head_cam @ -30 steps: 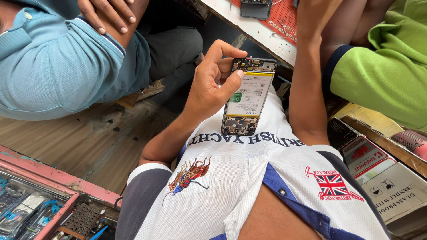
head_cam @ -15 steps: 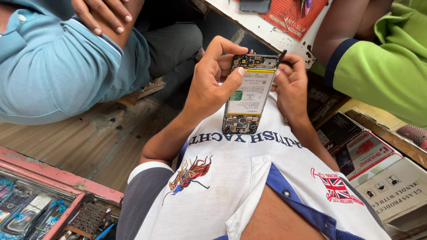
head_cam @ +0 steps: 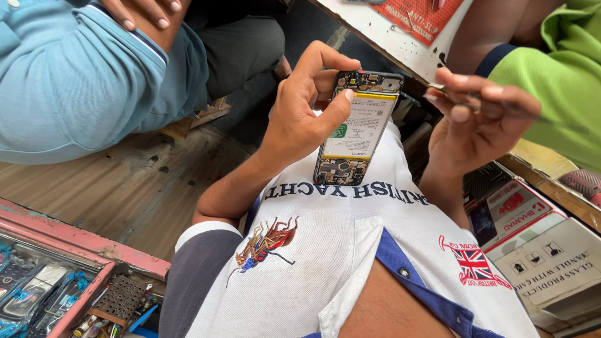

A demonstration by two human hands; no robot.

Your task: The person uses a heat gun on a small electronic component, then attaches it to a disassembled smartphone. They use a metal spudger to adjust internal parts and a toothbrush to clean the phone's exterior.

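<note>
Opened phone held upright against a white shirt, a thin tool pinched beside it.

The left hand (head_cam: 300, 119) has its grip closed around the opened phone (head_cam: 354, 128), thumb across the pale battery; its lower end rests on the shirt (head_cam: 350, 250). The right hand (head_cam: 476, 122) pinches a thin metal tool (head_cam: 447, 91), mostly hidden by the fingers, so its kind is unclear. Boxes (head_cam: 538, 250) at the right are cut off by the frame.

Opened phone (head_cam: 357, 128), back off, battery exposed, upright, perhaps resting against shirt
</note>
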